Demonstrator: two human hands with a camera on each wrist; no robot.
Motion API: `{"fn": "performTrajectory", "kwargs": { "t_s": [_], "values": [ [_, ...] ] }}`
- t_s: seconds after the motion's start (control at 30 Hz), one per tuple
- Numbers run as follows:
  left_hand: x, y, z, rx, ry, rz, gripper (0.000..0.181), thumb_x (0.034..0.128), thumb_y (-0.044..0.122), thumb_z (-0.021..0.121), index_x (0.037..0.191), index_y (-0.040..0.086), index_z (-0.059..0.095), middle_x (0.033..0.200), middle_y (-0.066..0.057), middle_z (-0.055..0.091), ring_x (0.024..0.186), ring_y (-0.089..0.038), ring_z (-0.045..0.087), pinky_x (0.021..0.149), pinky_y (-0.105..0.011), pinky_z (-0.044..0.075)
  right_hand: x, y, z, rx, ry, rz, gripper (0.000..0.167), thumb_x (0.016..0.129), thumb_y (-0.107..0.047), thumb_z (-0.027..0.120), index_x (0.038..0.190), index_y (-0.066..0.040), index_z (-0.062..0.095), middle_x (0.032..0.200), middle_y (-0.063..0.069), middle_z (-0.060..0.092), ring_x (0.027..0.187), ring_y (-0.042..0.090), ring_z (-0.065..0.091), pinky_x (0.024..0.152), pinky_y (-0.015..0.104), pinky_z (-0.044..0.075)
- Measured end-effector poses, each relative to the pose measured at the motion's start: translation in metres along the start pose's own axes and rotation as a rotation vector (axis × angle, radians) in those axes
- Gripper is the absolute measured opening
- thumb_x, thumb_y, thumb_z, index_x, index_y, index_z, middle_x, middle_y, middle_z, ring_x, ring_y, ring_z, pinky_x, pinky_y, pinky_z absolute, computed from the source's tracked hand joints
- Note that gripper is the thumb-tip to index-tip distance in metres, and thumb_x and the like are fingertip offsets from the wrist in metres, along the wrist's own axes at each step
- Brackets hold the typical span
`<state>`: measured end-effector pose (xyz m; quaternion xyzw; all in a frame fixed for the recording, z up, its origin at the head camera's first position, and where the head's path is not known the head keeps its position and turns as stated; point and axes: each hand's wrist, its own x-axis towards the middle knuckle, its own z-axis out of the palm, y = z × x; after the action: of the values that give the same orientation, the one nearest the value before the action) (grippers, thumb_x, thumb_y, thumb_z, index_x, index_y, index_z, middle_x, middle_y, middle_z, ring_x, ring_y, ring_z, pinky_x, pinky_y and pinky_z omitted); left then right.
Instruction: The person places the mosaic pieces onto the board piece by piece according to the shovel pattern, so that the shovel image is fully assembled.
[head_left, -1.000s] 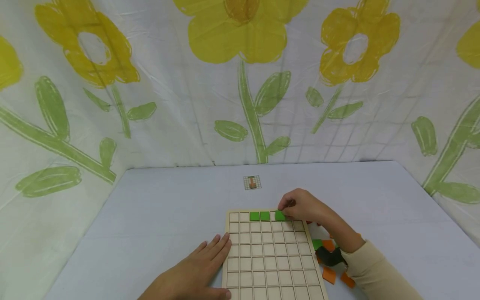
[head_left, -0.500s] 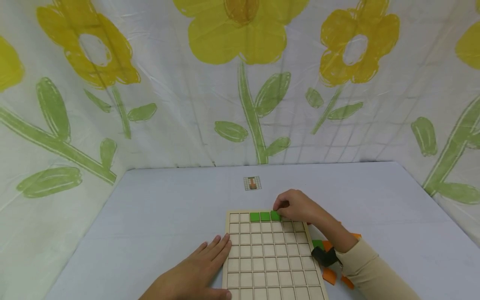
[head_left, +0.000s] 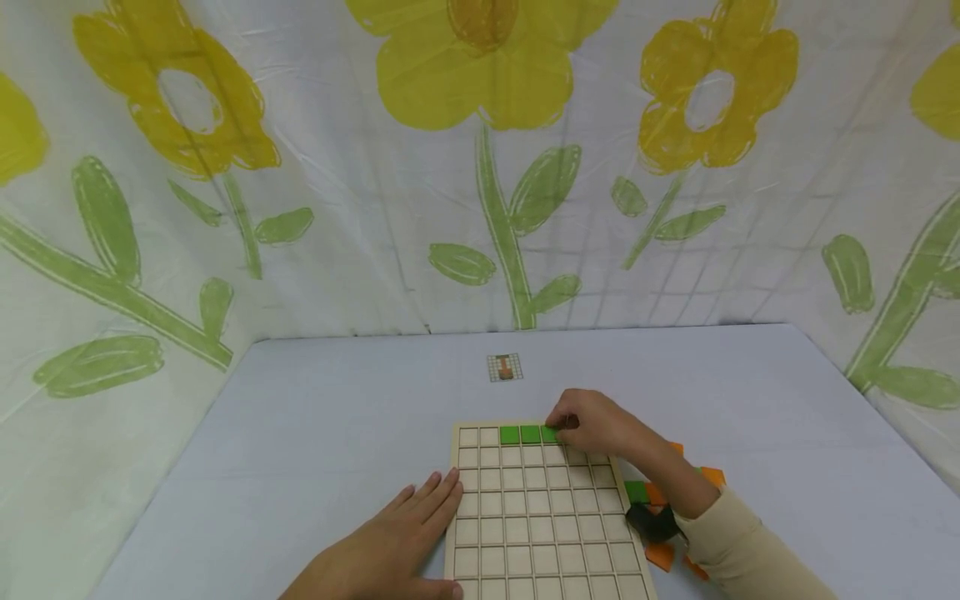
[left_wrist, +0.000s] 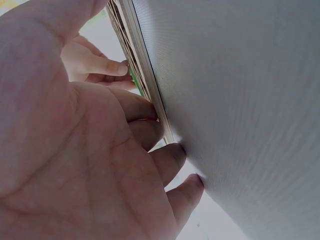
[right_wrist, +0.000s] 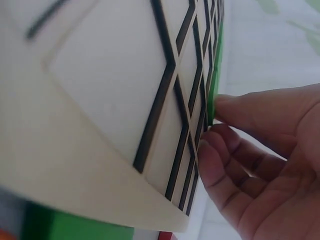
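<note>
One right hand [head_left: 592,425] is pinching narrowly with curled fingers at the far edge of a pale wooden board [head_left: 517,502], its fingertips holding the rightmost green square tile [head_left: 548,435] in the top row. Two more green square tiles [head_left: 521,435] are lying in a line just left of this grip, making three on the board. The board is showing seven columns of square cells, with seven rows in view, the nearest one being cut off by the lower edge of the head view.

One left hand [head_left: 393,533], nearer the wearer and left of the right grip, is resting with relaxed, nearly straight fingers against the board's left side; it is gripping nothing.

To the right of the board, partly under the right forearm, one loose green tile [head_left: 637,492] is lying clearly in view among at least five orange tiles [head_left: 660,556]; the arm is hiding any exact count. One small card printed with a grid [head_left: 505,367] is lying beyond the right grip on the pale tabletop [head_left: 337,408]. Behind, five yellow flowers [head_left: 476,75] are showing on a white sheet [head_left: 352,208], two being cut off by the frame.
</note>
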<state>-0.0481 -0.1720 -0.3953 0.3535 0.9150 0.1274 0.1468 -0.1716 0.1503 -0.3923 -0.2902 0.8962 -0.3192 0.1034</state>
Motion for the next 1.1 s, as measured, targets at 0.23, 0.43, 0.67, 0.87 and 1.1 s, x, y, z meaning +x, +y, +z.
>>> {"fn": "performTrajectory", "kwargs": {
  "t_s": [0.23, 0.43, 0.67, 0.87, 1.1],
  "values": [
    [0.0, 0.0, 0.001, -0.001, 0.004, 0.0, 0.106, 0.0891, 0.075, 0.051, 0.157, -0.003, 0.025, 0.164, -0.015, 0.02, 0.149, -0.035, 0.02, 0.114, -0.056, 0.026, -0.01, -0.006, 0.001, -0.048, 0.006, -0.032, 0.02, 0.088, 0.003, 0.068, 0.107, 0.001, 0.076, 0.099, 0.002, 0.065, 0.079, 0.009, 0.057, 0.069, 0.027, 0.051],
    [-0.001, 0.0, 0.0, -0.008, -0.007, -0.004, 0.106, 0.0897, 0.075, 0.049, 0.157, -0.002, 0.025, 0.164, -0.015, 0.02, 0.149, -0.035, 0.02, 0.115, -0.056, 0.026, -0.031, -0.009, -0.005, 0.018, -0.015, 0.028, 0.022, 0.094, -0.004, 0.066, 0.114, -0.009, 0.074, 0.112, 0.0, 0.07, 0.1, 0.019, 0.064, 0.081, 0.035, 0.054],
    [-0.001, 0.0, -0.001, -0.023, -0.016, -0.021, 0.105, 0.0896, 0.075, 0.05, 0.158, 0.0, 0.024, 0.165, -0.013, 0.018, 0.15, -0.033, 0.018, 0.116, -0.055, 0.024, -0.055, -0.009, -0.014, 0.004, -0.004, 0.004, 0.015, 0.093, -0.007, 0.071, 0.107, -0.01, 0.074, 0.105, -0.002, 0.069, 0.093, 0.018, 0.064, 0.077, 0.032, 0.055],
    [0.0, 0.0, -0.001, -0.021, -0.014, -0.019, 0.105, 0.0894, 0.075, 0.051, 0.157, -0.001, 0.025, 0.165, -0.014, 0.019, 0.15, -0.033, 0.019, 0.115, -0.055, 0.025, -0.075, -0.003, -0.024, -0.022, -0.033, 0.051, 0.013, 0.088, -0.003, 0.072, 0.089, -0.016, 0.073, 0.088, -0.011, 0.065, 0.083, 0.009, 0.06, 0.072, 0.03, 0.054],
    [0.0, 0.0, -0.001, -0.014, -0.009, -0.015, 0.105, 0.0897, 0.075, 0.05, 0.157, -0.001, 0.025, 0.165, -0.014, 0.019, 0.15, -0.034, 0.019, 0.115, -0.055, 0.026, -0.091, 0.008, -0.024, -0.041, -0.07, 0.074, 0.015, 0.083, -0.003, 0.077, 0.085, -0.017, 0.071, 0.083, -0.011, 0.059, 0.074, 0.007, 0.052, 0.065, 0.026, 0.05]
  ]
}}
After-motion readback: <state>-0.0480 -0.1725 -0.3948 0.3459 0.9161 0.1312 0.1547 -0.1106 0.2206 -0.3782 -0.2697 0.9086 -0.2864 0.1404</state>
